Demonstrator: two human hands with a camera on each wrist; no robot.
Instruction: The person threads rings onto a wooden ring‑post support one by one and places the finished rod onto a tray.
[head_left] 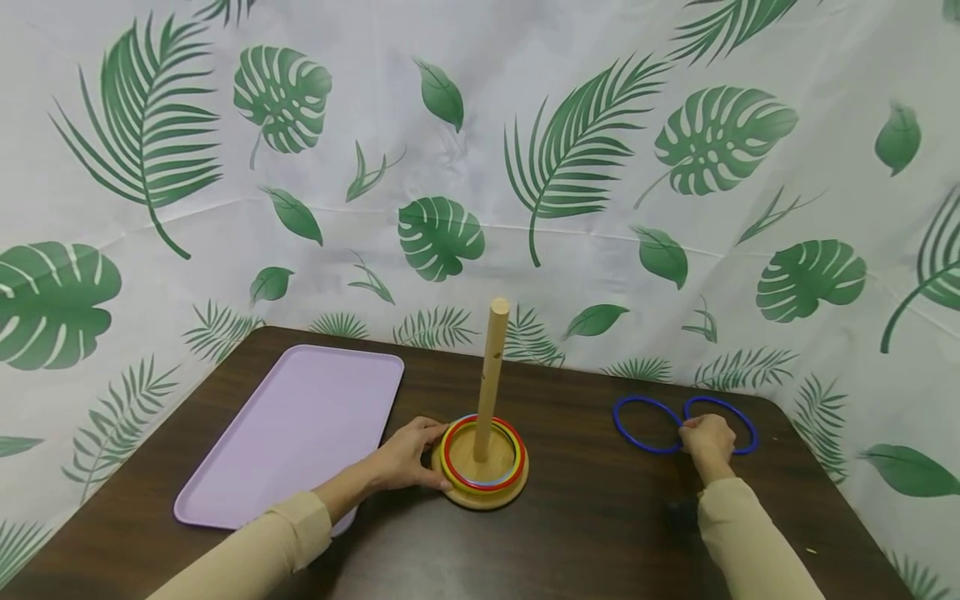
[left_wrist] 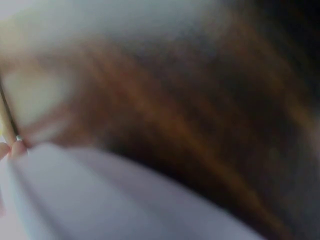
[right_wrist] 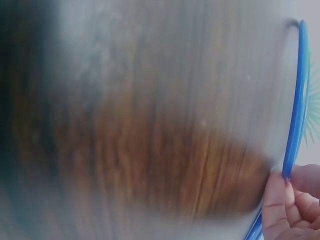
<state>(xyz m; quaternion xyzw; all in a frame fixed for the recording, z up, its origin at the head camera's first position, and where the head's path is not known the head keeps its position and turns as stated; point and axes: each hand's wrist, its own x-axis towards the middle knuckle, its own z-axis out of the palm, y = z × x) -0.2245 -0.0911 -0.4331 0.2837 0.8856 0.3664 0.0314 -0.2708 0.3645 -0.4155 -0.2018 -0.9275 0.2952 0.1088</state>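
Note:
A wooden peg stand (head_left: pixel 491 375) rises upright from a round base, with several stacked rings (head_left: pixel 517 479) in red, yellow and other colours lying around its foot. My left hand (head_left: pixel 411 454) holds the left side of that base, thumb at the front and fingers behind. Only its fingertips (left_wrist: pixel 17 149) appear at the edge of the left wrist view. At the right, two blue rings (head_left: pixel 637 448) lie side by side. My right hand (head_left: pixel 708 437) is where they meet; in the right wrist view its thumb and finger pinch a blue ring (right_wrist: pixel 297 100).
A lilac tray (head_left: pixel 315 417) lies on the left of the dark wooden table (head_left: pixel 585 517). Behind the table hangs a white cloth (head_left: pixel 480 125) with green leaf prints. Small yellowish specks dot the table's right side.

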